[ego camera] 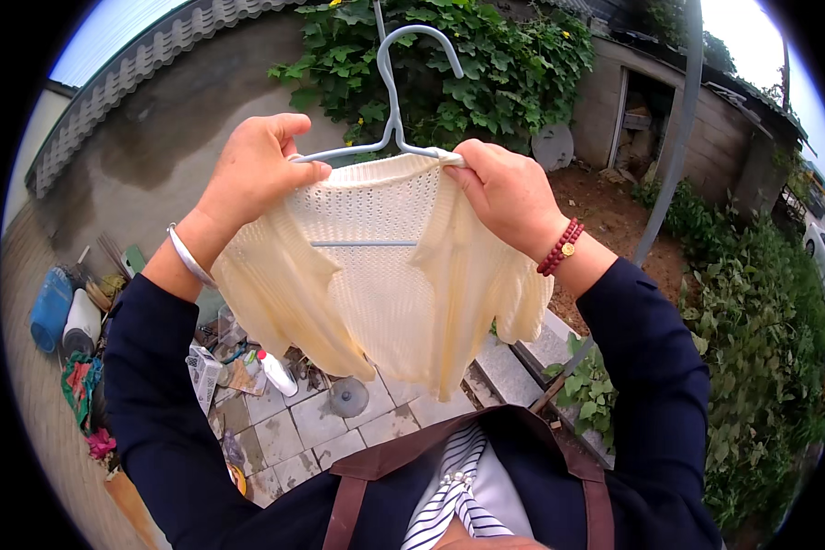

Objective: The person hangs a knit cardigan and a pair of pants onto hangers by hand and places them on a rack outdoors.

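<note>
A cream open-knit cardigan hangs spread in front of me on a grey-blue clothes hanger. The hanger's hook rises above the neckline, and its lower bar shows through the open front. My left hand pinches the hanger's arm and the knit at the left shoulder, thumb along the neckline. At the other shoulder, my right hand grips a bunched fold of the cardigan's neckband against the hanger. The hanger's two ends are hidden by my hands and the knit.
A grey metal pole slants up at the right. Below are paving tiles, a white bottle with a red cap and a plastic crate. A blue plastic barrel lies at the left. Leafy vines cover the far wall.
</note>
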`<state>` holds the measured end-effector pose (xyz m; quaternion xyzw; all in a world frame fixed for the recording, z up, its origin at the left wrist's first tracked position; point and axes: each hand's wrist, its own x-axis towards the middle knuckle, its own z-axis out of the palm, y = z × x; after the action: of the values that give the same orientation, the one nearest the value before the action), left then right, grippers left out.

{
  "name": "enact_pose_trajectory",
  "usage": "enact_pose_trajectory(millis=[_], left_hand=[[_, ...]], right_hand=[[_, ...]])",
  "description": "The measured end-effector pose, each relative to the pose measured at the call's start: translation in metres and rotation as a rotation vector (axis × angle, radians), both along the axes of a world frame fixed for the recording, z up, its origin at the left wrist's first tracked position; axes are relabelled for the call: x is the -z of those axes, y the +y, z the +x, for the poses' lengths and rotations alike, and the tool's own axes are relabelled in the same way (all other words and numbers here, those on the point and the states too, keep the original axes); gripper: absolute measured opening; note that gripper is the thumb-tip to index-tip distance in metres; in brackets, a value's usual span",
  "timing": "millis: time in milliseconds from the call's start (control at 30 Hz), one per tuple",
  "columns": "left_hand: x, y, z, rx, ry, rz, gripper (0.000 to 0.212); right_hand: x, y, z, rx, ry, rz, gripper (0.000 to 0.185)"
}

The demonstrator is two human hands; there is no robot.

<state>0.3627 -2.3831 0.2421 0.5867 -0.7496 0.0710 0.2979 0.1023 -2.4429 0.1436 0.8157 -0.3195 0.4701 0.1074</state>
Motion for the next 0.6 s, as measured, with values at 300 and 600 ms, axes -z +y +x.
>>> enact_pose_trajectory(millis=[300, 600], left_hand=[[-0.052, -0.096, -0.003, 0.136, -0.018, -0.058, 0.070], [-0.087, -0.240, -0.030, 0.251, 0.042, -0.483, 0.053]], right_hand=[[-0.091, -0.149, -0.042, -0.034, -0.139, -0.273, 0.025], [-0.190, -0.307, -0.144, -0.080, -0.245, -0.314, 0.026]])
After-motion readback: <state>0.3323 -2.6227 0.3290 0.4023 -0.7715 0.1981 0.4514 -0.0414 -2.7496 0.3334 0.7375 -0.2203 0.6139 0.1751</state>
